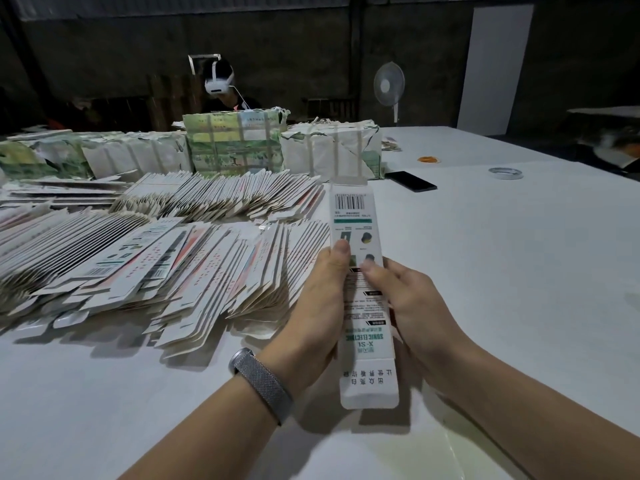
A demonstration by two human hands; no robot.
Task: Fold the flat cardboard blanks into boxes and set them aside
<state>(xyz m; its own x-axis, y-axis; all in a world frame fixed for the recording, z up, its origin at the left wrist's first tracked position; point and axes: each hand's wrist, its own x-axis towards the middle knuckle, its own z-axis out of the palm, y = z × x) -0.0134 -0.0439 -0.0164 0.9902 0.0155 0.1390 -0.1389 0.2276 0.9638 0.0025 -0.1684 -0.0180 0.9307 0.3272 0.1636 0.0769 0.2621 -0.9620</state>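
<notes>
A long, narrow white cardboard blank (360, 216) with a barcode and green print stands lengthwise above the white table (502, 258), held between both hands. My left hand (317, 306) grips its left edge, thumb on the printed face. My right hand (412, 299) grips its right edge, thumb also on the face. Both end flaps stick out flat. To the left lie fanned piles of flat blanks (145, 271), with a further row of blanks (225, 195) behind them.
Wrapped bundles (235, 143) of blanks line the far edge, with a person wearing a headset (220, 84) seated behind them. A black phone (410, 181), a tape roll (505, 173) and an orange object (428, 159) lie at the right. A fan (389, 83) stands beyond.
</notes>
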